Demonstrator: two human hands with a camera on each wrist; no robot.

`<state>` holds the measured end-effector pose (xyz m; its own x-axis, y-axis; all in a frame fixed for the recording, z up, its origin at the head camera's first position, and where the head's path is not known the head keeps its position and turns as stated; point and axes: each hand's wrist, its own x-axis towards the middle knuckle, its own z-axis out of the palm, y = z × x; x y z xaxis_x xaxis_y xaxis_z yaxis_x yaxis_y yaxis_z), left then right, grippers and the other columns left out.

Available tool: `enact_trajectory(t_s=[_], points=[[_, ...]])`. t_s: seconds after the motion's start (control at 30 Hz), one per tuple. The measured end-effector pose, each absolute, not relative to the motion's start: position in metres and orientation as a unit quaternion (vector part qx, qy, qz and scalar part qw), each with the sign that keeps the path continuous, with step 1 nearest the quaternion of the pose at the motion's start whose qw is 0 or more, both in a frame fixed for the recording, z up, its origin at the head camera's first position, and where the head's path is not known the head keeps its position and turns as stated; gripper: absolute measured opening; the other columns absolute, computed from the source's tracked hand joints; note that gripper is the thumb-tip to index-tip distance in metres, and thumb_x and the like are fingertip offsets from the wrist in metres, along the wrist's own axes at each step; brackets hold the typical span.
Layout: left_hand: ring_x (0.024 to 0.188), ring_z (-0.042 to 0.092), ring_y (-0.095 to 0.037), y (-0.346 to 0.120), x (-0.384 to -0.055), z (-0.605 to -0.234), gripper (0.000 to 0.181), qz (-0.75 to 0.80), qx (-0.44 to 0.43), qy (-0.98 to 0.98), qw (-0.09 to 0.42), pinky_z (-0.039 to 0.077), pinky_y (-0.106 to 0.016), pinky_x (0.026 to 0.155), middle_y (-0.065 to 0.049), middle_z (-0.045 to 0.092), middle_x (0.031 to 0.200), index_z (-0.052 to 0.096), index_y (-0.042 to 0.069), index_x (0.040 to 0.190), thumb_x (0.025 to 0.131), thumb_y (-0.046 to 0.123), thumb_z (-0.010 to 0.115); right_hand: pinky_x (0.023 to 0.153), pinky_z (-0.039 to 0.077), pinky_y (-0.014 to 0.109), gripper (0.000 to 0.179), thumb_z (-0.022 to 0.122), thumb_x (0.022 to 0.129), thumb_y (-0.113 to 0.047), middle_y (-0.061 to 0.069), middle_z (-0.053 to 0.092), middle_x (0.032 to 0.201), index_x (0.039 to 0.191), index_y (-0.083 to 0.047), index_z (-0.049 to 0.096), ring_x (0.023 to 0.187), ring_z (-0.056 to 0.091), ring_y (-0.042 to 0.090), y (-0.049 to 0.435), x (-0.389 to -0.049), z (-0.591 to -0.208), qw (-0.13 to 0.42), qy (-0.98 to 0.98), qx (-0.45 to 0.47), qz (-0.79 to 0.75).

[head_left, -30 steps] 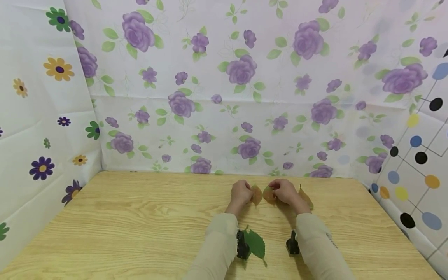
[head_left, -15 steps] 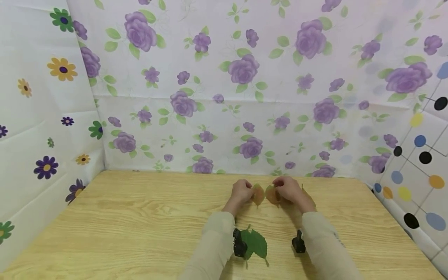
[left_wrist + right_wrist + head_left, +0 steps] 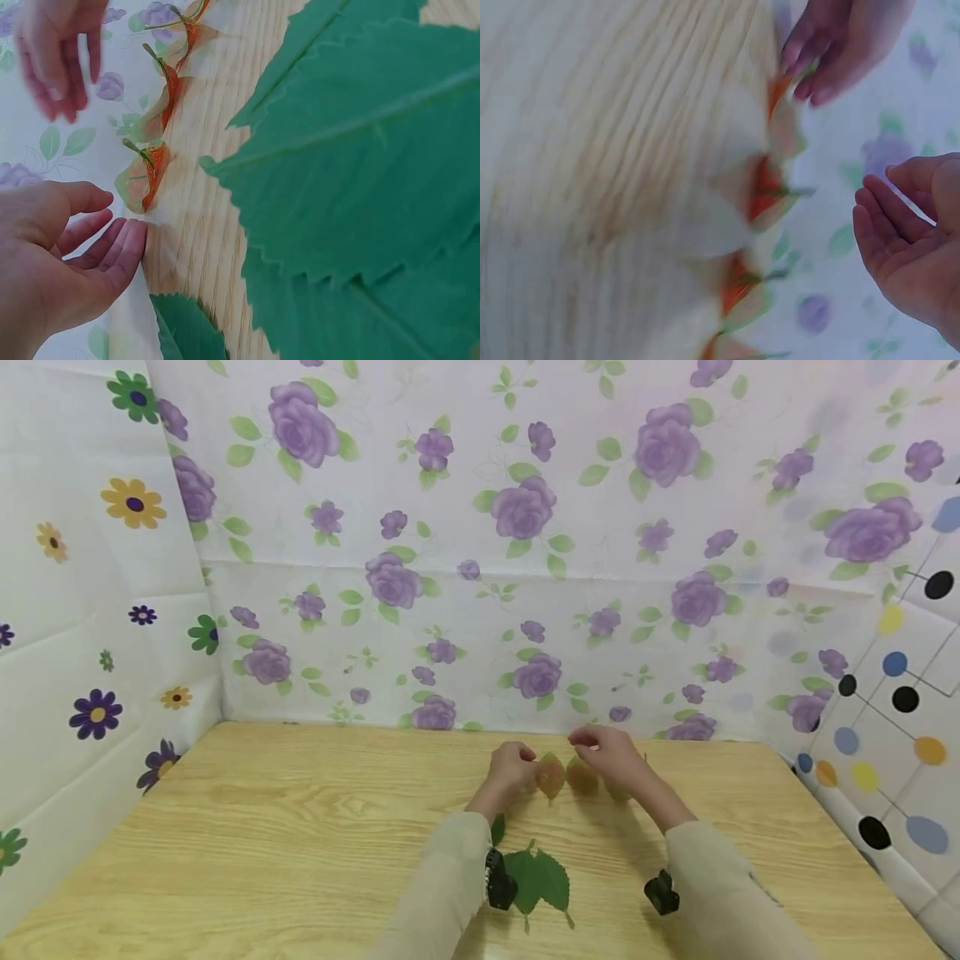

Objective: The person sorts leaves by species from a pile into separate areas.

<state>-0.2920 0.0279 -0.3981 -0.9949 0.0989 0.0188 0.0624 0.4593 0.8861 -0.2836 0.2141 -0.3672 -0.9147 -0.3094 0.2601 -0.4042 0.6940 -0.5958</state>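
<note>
Several orange-and-green leaves stand in a row near the table's back edge. My left hand (image 3: 512, 768) is at the leftmost orange leaf (image 3: 551, 778); in the left wrist view its fingertips are right by that leaf, thumb and fingers apart with nothing between them. Beside it is a second orange leaf (image 3: 582, 777). Above and behind this one, my right hand (image 3: 609, 756) is raised with loosely bent fingers, holding nothing, as the right wrist view shows. The right hand partly covers a third orange leaf (image 3: 618, 790).
Serrated green leaves (image 3: 553, 881) lie nearer the front, beside the left wrist's black camera (image 3: 499, 881). A smaller-looking green leaf (image 3: 498, 829) shows by the left forearm. A floral cloth (image 3: 450, 635) hangs behind the wooden table (image 3: 300, 827).
My right hand has let go of the second orange leaf and lifted up and away. The left hand has shifted slightly left, and its forearm now uncovers more green leaves.
</note>
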Motion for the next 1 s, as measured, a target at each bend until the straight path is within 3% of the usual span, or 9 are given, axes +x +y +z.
enact_trajectory(t_s=[0.4, 0.5, 0.63, 0.8, 1.0], points=[[0.088, 0.061, -0.026, 0.006, -0.288, -0.399, 0.021, 0.541, 0.090, 0.834, 0.059, 0.053, -0.037, 0.077, -0.013, 0.062, 0.100, 0.061, -0.009, 0.109, 0.090, -0.001, 0.063, 0.069, 0.055, 0.032, 0.014, 0.066, 0.087, 0.003, 0.008, 0.067, 0.096, 0.099, -0.005, 0.070, 0.083, 0.064, 0.022, 0.172, -0.225, -0.360, 0.157, -0.868, 0.385, 0.273], [0.086, 0.060, -0.024, 0.001, -0.285, -0.397, 0.021, 0.541, 0.109, 0.832, 0.065, 0.053, -0.037, 0.075, -0.012, 0.061, 0.099, 0.060, -0.010, 0.110, 0.091, -0.001, 0.060, 0.074, 0.055, 0.034, 0.016, 0.069, 0.086, 0.001, 0.007, 0.067, 0.099, 0.100, -0.004, 0.070, 0.088, 0.064, 0.023, 0.170, -0.210, -0.368, 0.141, -0.859, 0.425, 0.247], [0.083, 0.060, -0.023, -0.005, -0.281, -0.394, 0.021, 0.523, 0.136, 0.838, 0.070, 0.053, -0.035, 0.072, -0.012, 0.061, 0.097, 0.061, -0.009, 0.110, 0.091, 0.000, 0.062, 0.083, 0.053, 0.035, 0.019, 0.070, 0.087, -0.004, 0.009, 0.067, 0.111, 0.106, -0.004, 0.071, 0.102, 0.063, 0.025, 0.170, -0.192, -0.381, 0.077, -0.864, 0.445, 0.222], [0.092, 0.061, -0.025, -0.014, -0.274, -0.393, 0.023, 0.486, 0.185, 0.851, 0.077, 0.053, -0.034, 0.076, -0.010, 0.062, 0.100, 0.062, -0.007, 0.111, 0.091, 0.003, 0.063, 0.088, 0.053, 0.035, 0.027, 0.067, 0.091, -0.011, 0.013, 0.062, 0.124, 0.117, -0.002, 0.068, 0.112, 0.060, 0.029, 0.173, -0.177, -0.393, 0.011, -0.865, 0.457, 0.206], [0.098, 0.060, -0.026, -0.028, -0.263, -0.394, 0.022, 0.448, 0.230, 0.861, 0.075, 0.052, -0.036, 0.081, -0.011, 0.064, 0.104, 0.063, -0.006, 0.112, 0.092, 0.004, 0.063, 0.090, 0.051, 0.035, 0.034, 0.066, 0.093, -0.017, 0.016, 0.058, 0.130, 0.122, 0.000, 0.065, 0.116, 0.058, 0.029, 0.176, -0.173, -0.403, -0.001, -0.860, 0.481, 0.168]])
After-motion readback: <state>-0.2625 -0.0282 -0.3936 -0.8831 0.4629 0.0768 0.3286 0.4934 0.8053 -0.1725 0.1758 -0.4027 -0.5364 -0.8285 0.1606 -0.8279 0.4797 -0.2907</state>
